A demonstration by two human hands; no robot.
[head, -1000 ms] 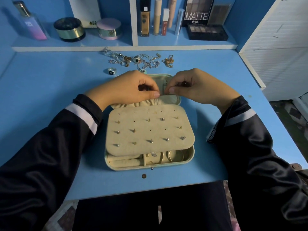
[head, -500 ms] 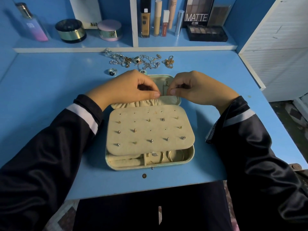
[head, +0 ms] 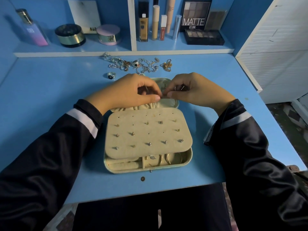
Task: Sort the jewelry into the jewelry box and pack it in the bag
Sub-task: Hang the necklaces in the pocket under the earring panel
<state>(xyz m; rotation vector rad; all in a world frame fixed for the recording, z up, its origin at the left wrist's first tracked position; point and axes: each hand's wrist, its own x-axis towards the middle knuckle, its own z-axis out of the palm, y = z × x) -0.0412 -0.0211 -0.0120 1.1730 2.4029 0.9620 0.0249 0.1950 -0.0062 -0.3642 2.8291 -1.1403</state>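
Over the lid (head: 173,103), at the 12 o'clock end of the open box (head: 188,161), the two hands are meeting tip to tip. The left hand (head: 133,92) is pointing toward 3 o'clock and the right hand (head: 198,90) toward 9 o'clock. Both sets of fingers (head: 155,98) are curling tight, thumb against forefinger, and pinching a small metal piece (head: 177,88). It is glinting inside the right hand's curl and is too small to identify. Judging by this, the piece is being fixed into the lid, which is lying directly beneath the fingertips, so the coming move is looking like a short drop straight down, not a reach. The box's long axis is running 9 to 3, with the stud panel (head: 148,132) lying over its near half at 6 o'clock. The unsorted pile (head: 141,65) is waiting on the table (head: 50,90) just beyond both hands at 12 o'clock, about equally near each. The loose ring (head: 111,75) is sitting at 11 o'clock, nearer the left hand. No bag is showing.
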